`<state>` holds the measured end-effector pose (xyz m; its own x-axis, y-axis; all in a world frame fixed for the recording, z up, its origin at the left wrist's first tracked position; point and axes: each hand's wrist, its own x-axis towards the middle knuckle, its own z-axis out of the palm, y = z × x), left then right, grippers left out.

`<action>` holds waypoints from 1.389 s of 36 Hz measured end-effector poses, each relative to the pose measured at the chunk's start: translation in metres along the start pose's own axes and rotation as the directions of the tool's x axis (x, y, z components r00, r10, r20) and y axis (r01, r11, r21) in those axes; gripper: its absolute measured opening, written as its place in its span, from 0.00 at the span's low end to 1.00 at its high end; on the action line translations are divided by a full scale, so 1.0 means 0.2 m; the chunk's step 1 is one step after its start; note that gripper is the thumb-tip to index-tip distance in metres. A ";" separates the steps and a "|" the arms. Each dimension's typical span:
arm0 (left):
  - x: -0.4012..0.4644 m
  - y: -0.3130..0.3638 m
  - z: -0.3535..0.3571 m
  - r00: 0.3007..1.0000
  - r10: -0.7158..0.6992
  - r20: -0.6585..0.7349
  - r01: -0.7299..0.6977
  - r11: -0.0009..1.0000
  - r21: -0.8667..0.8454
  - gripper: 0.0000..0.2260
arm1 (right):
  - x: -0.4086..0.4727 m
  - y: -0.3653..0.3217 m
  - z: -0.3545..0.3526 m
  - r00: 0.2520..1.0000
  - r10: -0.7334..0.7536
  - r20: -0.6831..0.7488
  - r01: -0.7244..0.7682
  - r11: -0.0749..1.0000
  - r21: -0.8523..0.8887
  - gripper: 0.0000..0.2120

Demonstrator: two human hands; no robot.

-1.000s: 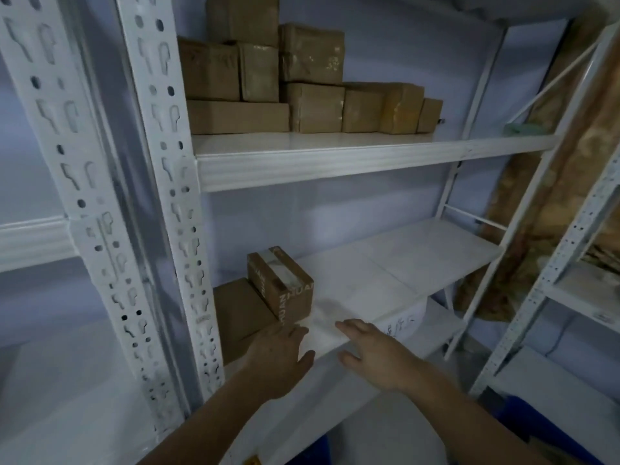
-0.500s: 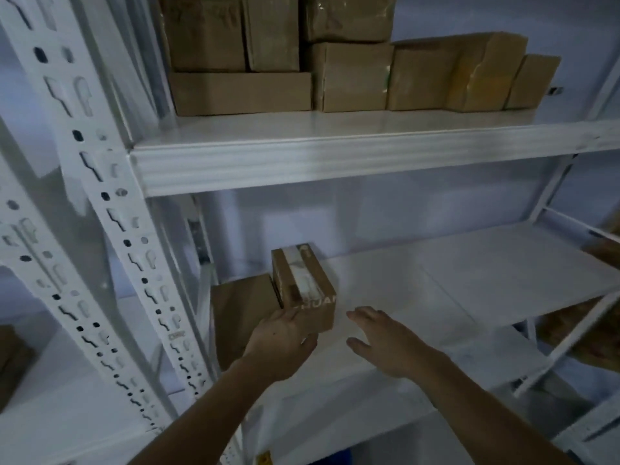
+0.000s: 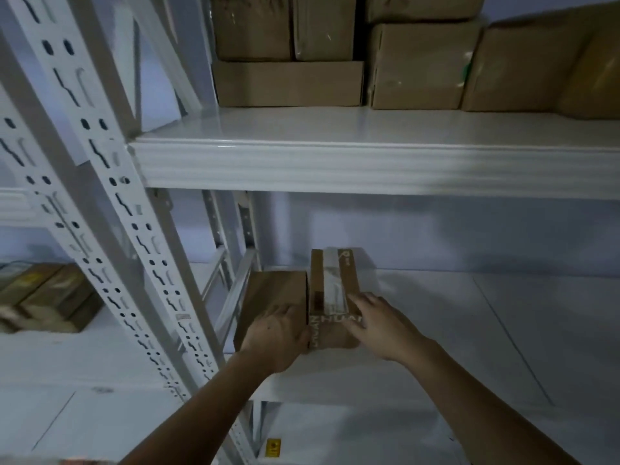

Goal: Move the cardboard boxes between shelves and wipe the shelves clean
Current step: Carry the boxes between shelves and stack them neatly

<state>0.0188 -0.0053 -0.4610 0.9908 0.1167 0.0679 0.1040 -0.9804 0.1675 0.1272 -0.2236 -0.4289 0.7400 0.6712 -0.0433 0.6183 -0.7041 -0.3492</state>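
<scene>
Hands bracket the taped box (image 3: 333, 297) on the lower shelf (image 3: 469, 330), at its left end near the front edge. Long axis of the box runs front-to-back, away from the person; tape strip follows that axis along the top.

Left hand (image 3: 276, 333) sits at the front-left corner of the box, fingers curled loosely over the seam where it meets the flat box (image 3: 273, 297) just beside it on the left. Can't tell if it grips either box or just rests there.

Right hand (image 3: 375, 322) lies on the front-right top edge, fingers (image 3: 360, 302) straight and slightly spread, pointing toward the back wall, touching the top. No pinch.

Both hands about equally near; box lies between them and just ahead of the fingertips. My read: next move is a two-hand squeeze across the short axis, then lift toward the upper shelf (image 3: 369, 162), where the stacked boxes (image 3: 416, 65) stand. Left side is tight: the neighbour box touches it, little finger room there.
</scene>
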 end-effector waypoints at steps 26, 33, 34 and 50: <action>0.67 0.04 0.43 0.932 -0.316 0.179 0.233 0.143 -0.962 0.13 | 0.54 0.18 0.41 0.911 0.394 0.123 -0.263 0.327 0.908 0.17; 0.68 0.03 0.44 0.934 -0.295 0.200 0.241 0.110 -0.964 0.18 | 0.53 0.19 0.43 0.915 0.371 0.156 -0.243 0.200 0.949 0.15; 0.68 0.04 0.44 0.932 -0.300 0.204 0.246 0.108 -0.963 0.17 | 0.52 0.19 0.42 0.913 0.375 0.160 -0.245 0.191 0.950 0.14; 0.47 0.19 0.35 0.930 -0.328 0.167 0.216 0.118 -0.969 0.16 | 0.31 0.16 0.35 0.924 0.356 0.140 -0.228 0.219 0.949 0.14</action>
<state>0.1223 -0.0420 -0.5168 0.9016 0.4033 -0.1563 0.1429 0.0632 0.9877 0.1742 -0.1872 -0.5084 0.8667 0.4018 -0.2956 -0.2847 -0.0881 -0.9546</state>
